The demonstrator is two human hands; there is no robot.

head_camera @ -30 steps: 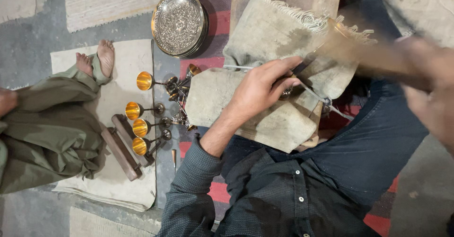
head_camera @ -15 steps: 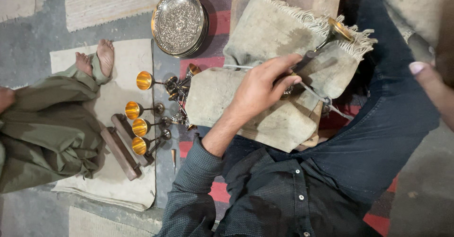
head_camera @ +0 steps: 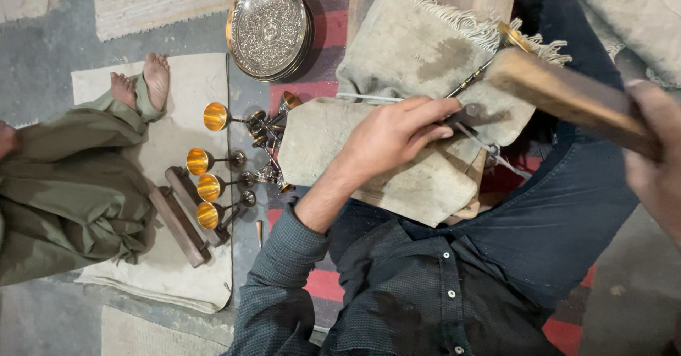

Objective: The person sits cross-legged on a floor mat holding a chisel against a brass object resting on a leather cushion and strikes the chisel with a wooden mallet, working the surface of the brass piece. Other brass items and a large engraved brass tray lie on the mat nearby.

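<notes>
Left hand (head_camera: 394,137): fingers together, pinched on a thin dark metal tool (head_camera: 477,79), pressing it flat onto the grey cloth pad (head_camera: 397,171) on the lap. Same grip & same spot as 0.5 s and 1 s ago; no shift seen.

Right hand (head_camera: 656,157): at right edge, partly cut off, fingers wrapped round the handle of a wooden mallet (head_camera: 567,97).

Change: mallet now sharp & low, head just beside the tool's upper end, near the small brass piece (head_camera: 512,35) at the cloth fringe. 1 s ago it is a blur across the lap; 0.5 s ago it is out of view, w/ only the fingertips showing at the right edge. So approx. one full lift-and-drop within the sec.

Meaning (judged): repeated hammering on the held tool, mid-cycle; contact of mallet w/ tool cannot be told from this view.

Work piece: tool lies slanted across the cloth, between left fingers and mallet head; tip end hidden by fringe.

Floor, left: four brass goblets (head_camera: 206,168) lying on sides in a row, beside two dark wooden blocks (head_camera: 181,217) on a pale mat (head_camera: 184,100); unchanged.

Above: embossed round metal plate (head_camera: 269,28), well apart from hands.

Other person: bare feet (head_camera: 142,83) & olive clothing at left; not involved.
</notes>
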